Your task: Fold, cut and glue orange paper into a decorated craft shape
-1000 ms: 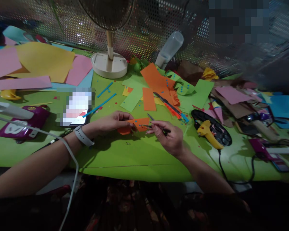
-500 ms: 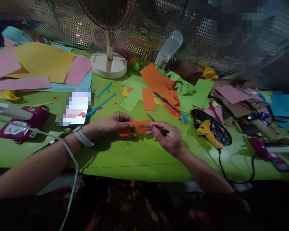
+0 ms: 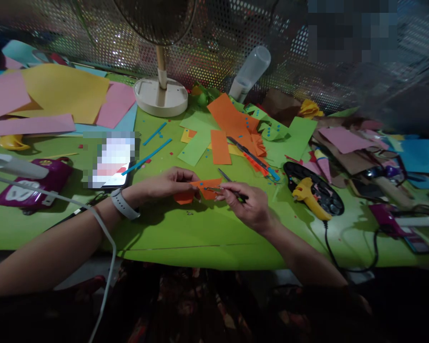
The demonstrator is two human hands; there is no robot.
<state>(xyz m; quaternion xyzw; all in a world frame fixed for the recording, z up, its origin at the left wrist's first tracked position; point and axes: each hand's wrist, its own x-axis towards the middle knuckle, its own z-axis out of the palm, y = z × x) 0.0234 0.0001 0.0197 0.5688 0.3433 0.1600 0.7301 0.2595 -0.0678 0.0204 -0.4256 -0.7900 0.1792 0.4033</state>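
My left hand (image 3: 177, 183) pinches a folded piece of orange paper (image 3: 184, 196) that has small blue dots on it. My right hand (image 3: 248, 205) is closed around a thin pointed tool (image 3: 224, 175) with a dark end. A second slim tip shows in front of the right fingers, over the paper; I cannot tell whether both tips belong to one tool. Past the hands lie an upright orange paper rectangle (image 3: 220, 147), a green paper strip (image 3: 195, 148) and a dark-bladed cutter (image 3: 250, 155).
A phone (image 3: 116, 162) lies left of my hands, with blue strips (image 3: 152, 153) beside it. A fan (image 3: 160, 97) and a clear bottle (image 3: 252, 71) stand behind. On the right, a yellow glue gun (image 3: 311, 197) rests on a black palette (image 3: 334, 200). A white cable (image 3: 105, 228) crosses my left forearm.
The orange paper and the tool tip over it have shifted very slightly. Both hands keep nearly the same place and grip.
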